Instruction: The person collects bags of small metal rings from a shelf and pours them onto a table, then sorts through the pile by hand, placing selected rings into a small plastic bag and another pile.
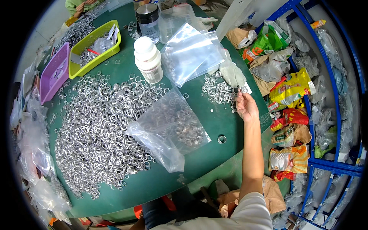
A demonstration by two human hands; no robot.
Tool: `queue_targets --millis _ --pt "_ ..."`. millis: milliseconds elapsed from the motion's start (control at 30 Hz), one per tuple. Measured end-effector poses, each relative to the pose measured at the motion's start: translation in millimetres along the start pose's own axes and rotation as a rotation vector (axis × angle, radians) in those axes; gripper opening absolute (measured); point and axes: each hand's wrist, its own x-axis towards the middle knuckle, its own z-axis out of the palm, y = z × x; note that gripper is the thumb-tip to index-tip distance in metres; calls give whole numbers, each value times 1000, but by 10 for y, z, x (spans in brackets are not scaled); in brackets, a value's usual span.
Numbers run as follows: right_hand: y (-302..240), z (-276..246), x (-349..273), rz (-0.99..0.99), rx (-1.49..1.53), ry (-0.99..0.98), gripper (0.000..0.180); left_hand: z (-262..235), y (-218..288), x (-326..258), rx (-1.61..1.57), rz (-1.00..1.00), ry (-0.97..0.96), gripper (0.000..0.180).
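My right hand [247, 107] reaches out to the right side of the green table, its fingers closed in a pinch. A small dark-centred ring [235, 90] shows at the fingertips. Just left of it lies a small heap of silver rings [217, 90], with a pale work glove [232, 72] behind. At the lower edge a sliver of skin [141, 223], seemingly my left hand or wrist, shows beside my leg; its fingers are hidden. A clear plastic bag with rings inside [180, 122] lies mid-table, and one larger ring [222, 139] sits alone nearer me.
A big spread of silver rings [103, 130] covers the table's left half. Beyond stand a white bottle [148, 61], a dark-lidded jar [148, 23], flat clear bags [195, 53], a yellow-green basket [96, 50] and a purple basket [55, 76]. Blue shelving [333, 165] stands at right; another person's hands [82, 7] work far left.
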Motion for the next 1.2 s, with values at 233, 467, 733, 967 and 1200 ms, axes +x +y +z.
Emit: queue_targets --millis 233,467,733,967,1200 --pt "204 244 -395 205 42 -196 15 210 -80 -118 -49 -8 -34 42" --pt "1031 1051 -1645 -33 -501 -613 15 -9 -664 -583 -15 23 -242 41" --pt "2388 1565 -2298 357 -1030 -1013 10 -2425 1567 -2219 -1232 706 -347 55" --pt "2547 1866 -2003 196 -1236 -1091 22 -2803 2202 -1699 -1040 1214 175 36" --pt "2548 2521 -1055 -774 -1582 -593 13 -2865 2270 -1519 -1401 991 92 32"
